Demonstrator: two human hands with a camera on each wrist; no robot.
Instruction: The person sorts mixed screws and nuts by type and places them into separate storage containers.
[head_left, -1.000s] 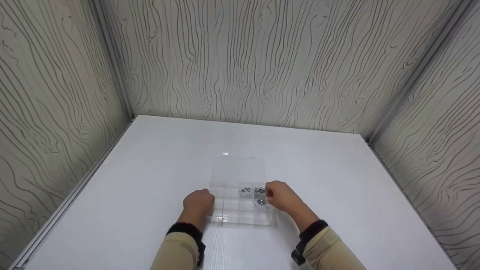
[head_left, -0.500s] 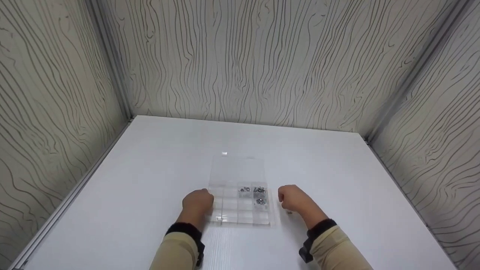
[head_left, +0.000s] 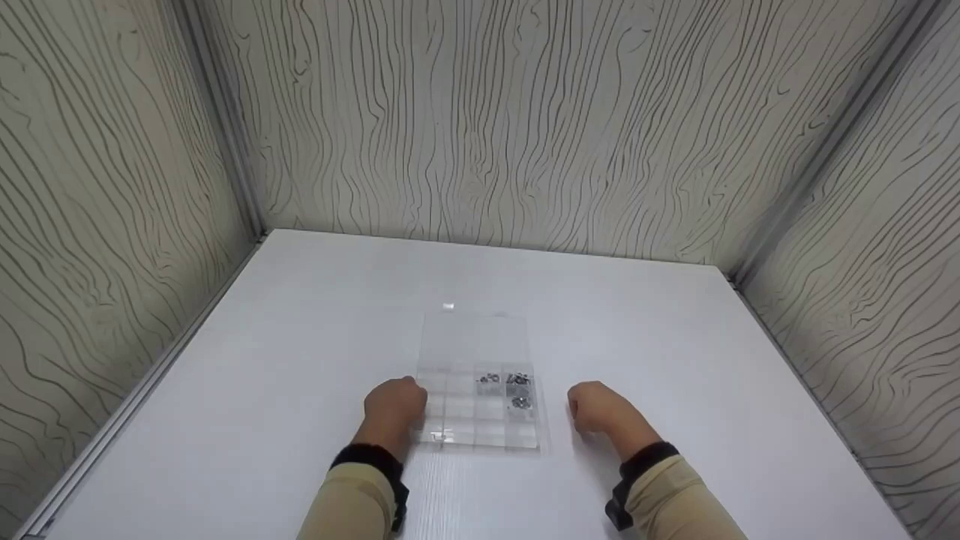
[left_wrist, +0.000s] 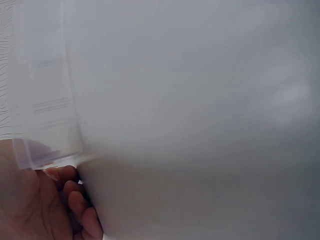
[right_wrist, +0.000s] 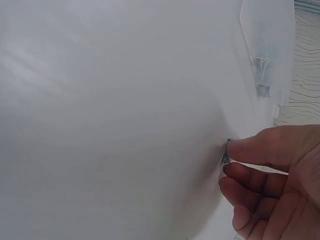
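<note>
A clear plastic compartment box point(head_left: 461, 431) lies on the white table with its lid point(head_left: 474, 337) folded back. Small metal parts point(head_left: 519, 379) fill a few of its right-hand compartments. My left hand point(head_left: 395, 405) holds the box's left side, fingers curled at its edge; in the left wrist view the box corner point(left_wrist: 50, 120) sits against the thumb and forefinger. To the right of the box, my right hand point(head_left: 604, 409) is low over the table. Between its thumb and forefinger it pinches a small shiny metal piece point(right_wrist: 226, 152), whose exact kind is too small to tell.
The white tabletop point(head_left: 300, 322) spreads around the box on all sides. Wood-grain patterned panels point(head_left: 480, 127) wall it in at the back, left and right, with grey metal posts point(head_left: 225, 120) at the corners.
My right hand has left the box's right-hand compartments and moved right and slightly nearer, over the table. The left hand and the box have stayed in place.
</note>
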